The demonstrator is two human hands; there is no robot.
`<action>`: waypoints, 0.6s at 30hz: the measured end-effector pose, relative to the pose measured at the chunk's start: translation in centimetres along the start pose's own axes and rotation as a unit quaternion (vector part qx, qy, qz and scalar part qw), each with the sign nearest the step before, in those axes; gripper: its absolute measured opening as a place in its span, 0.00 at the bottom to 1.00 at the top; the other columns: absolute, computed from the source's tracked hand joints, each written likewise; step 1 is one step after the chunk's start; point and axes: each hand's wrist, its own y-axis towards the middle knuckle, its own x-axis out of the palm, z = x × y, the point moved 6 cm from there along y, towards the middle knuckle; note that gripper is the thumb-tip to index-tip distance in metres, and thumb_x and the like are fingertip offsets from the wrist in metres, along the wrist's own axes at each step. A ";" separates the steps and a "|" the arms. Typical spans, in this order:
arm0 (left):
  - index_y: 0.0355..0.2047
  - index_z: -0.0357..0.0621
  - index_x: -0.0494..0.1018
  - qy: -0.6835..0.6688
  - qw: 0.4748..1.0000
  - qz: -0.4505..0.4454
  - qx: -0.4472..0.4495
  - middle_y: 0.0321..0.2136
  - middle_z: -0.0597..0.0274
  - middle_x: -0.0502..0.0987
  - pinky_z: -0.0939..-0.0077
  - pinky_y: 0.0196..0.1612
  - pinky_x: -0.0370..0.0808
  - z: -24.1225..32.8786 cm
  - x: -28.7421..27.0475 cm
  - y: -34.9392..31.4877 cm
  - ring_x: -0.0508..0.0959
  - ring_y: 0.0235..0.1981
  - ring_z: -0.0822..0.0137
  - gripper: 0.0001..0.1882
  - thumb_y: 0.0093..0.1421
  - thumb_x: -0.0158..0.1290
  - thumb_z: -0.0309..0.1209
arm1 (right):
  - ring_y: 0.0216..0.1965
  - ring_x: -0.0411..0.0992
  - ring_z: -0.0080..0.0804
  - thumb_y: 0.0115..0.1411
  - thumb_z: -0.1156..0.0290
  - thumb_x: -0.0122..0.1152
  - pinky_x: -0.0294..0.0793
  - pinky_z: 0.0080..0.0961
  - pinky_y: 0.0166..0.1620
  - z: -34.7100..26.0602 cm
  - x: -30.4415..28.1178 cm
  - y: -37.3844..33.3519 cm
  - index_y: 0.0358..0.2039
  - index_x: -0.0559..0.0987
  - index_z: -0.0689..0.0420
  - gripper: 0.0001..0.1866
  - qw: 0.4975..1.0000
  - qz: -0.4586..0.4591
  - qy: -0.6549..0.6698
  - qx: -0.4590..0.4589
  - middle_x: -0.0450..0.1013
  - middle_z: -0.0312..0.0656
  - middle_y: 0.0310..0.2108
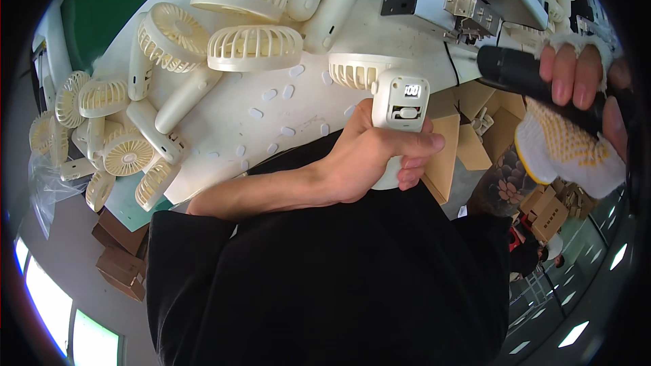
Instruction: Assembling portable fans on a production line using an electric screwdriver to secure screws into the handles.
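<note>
My left hand (369,159) is wrapped round the handle of a cream handheld fan (392,98). Its lit display faces up, and a small pale button sits in a dark slot below it. The fan's caged head points away over the table. On the right, my right hand (576,78), in a white glove with yellow dots and bare fingertips, grips a black electric screwdriver (519,71). The thin tip of the screwdriver points left, apart from the fan. Several small white oval pieces (269,94) lie scattered on the white table (298,112).
More cream fans (254,47) crowd the table's back and left, some piled at the left edge. A metal fixture (468,13) stands at the back right. Open cardboard boxes (444,156) are beside the table at right, with brown cartons (122,264) low on the left.
</note>
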 end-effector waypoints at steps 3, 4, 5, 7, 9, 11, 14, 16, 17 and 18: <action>0.17 0.41 0.66 -0.021 0.999 -0.016 -0.028 0.13 0.64 0.66 0.73 0.19 0.67 -0.3 0.2 0.3 0.68 0.13 0.71 0.13 0.56 0.55 0.23 | 0.38 0.64 0.29 0.63 0.68 0.47 0.56 0.37 0.52 -1.6 0.5 -2.7 0.44 0.69 0.48 0.09 0.998 0.056 0.034 -0.005 0.66 0.34 0.34; 0.17 0.41 0.66 -0.010 1.000 -0.023 -0.019 0.13 0.64 0.66 0.72 0.19 0.67 -0.2 0.3 0.4 0.68 0.13 0.71 0.13 0.56 0.56 0.23 | 0.38 0.64 0.29 0.63 0.66 0.48 0.56 0.36 0.51 -2.8 0.8 -3.6 0.43 0.69 0.48 0.09 0.999 0.041 -0.003 -0.014 0.66 0.33 0.34; 0.17 0.41 0.66 0.002 1.000 -0.029 -0.012 0.14 0.64 0.66 0.72 0.19 0.67 -0.3 0.3 0.3 0.68 0.13 0.70 0.12 0.56 0.56 0.23 | 0.37 0.64 0.29 0.63 0.65 0.49 0.56 0.36 0.50 -4.1 1.1 -4.5 0.43 0.68 0.48 0.09 0.999 0.012 -0.034 -0.016 0.66 0.33 0.34; 0.17 0.41 0.66 0.001 1.000 -0.013 -0.005 0.13 0.64 0.66 0.72 0.19 0.67 -0.2 -0.1 0.2 0.68 0.13 0.70 0.12 0.56 0.56 0.23 | 0.36 0.64 0.29 0.62 0.62 0.50 0.57 0.36 0.49 -5.1 1.6 -4.4 0.42 0.68 0.48 0.09 0.993 -0.092 -0.079 -0.014 0.65 0.33 0.33; 0.18 0.41 0.66 0.000 1.000 -0.014 -0.006 0.13 0.64 0.66 0.72 0.19 0.67 -0.2 0.1 0.2 0.68 0.13 0.70 0.12 0.56 0.56 0.23 | 0.35 0.64 0.28 0.61 0.59 0.52 0.57 0.36 0.48 -5.5 2.3 -4.1 0.41 0.67 0.47 0.11 0.978 -0.180 -0.106 -0.007 0.65 0.32 0.32; 0.18 0.41 0.66 -0.005 1.000 -0.001 -0.017 0.13 0.64 0.66 0.72 0.19 0.67 -0.3 0.1 0.2 0.68 0.13 0.70 0.12 0.55 0.56 0.23 | 0.34 0.64 0.28 0.61 0.57 0.53 0.58 0.35 0.47 -5.2 2.3 -4.1 0.40 0.67 0.47 0.12 0.959 -0.259 -0.115 0.000 0.65 0.32 0.31; 0.18 0.41 0.66 0.010 1.000 -0.014 -0.004 0.12 0.64 0.66 0.72 0.19 0.67 -0.5 0.0 0.5 0.68 0.13 0.70 0.12 0.55 0.56 0.23 | 0.33 0.63 0.28 0.60 0.55 0.54 0.58 0.35 0.47 -5.2 3.1 -4.9 0.39 0.66 0.47 0.13 0.979 -0.157 -0.131 -0.019 0.64 0.32 0.30; 0.18 0.40 0.66 0.010 1.000 -0.012 0.000 0.12 0.64 0.66 0.72 0.19 0.67 -0.6 0.1 0.4 0.68 0.13 0.70 0.11 0.55 0.56 0.23 | 0.33 0.63 0.28 0.60 0.55 0.55 0.58 0.35 0.47 -4.7 3.9 -5.8 0.38 0.66 0.47 0.14 0.992 -0.012 -0.121 -0.036 0.63 0.32 0.30; 0.19 0.40 0.67 0.013 1.000 -0.012 0.000 0.12 0.64 0.66 0.72 0.19 0.67 -0.6 0.1 0.5 0.68 0.13 0.71 0.10 0.55 0.56 0.23 | 0.32 0.62 0.28 0.59 0.54 0.55 0.58 0.35 0.47 -4.2 4.2 -6.1 0.38 0.65 0.47 0.14 0.991 0.045 -0.115 -0.044 0.63 0.32 0.30; 0.19 0.40 0.67 0.010 1.000 -0.010 0.001 0.12 0.64 0.66 0.72 0.19 0.67 -0.6 0.0 0.4 0.68 0.13 0.71 0.10 0.55 0.56 0.23 | 0.32 0.62 0.28 0.59 0.54 0.56 0.57 0.35 0.47 -3.8 4.6 -6.3 0.37 0.65 0.47 0.14 0.989 0.087 -0.109 -0.047 0.63 0.32 0.30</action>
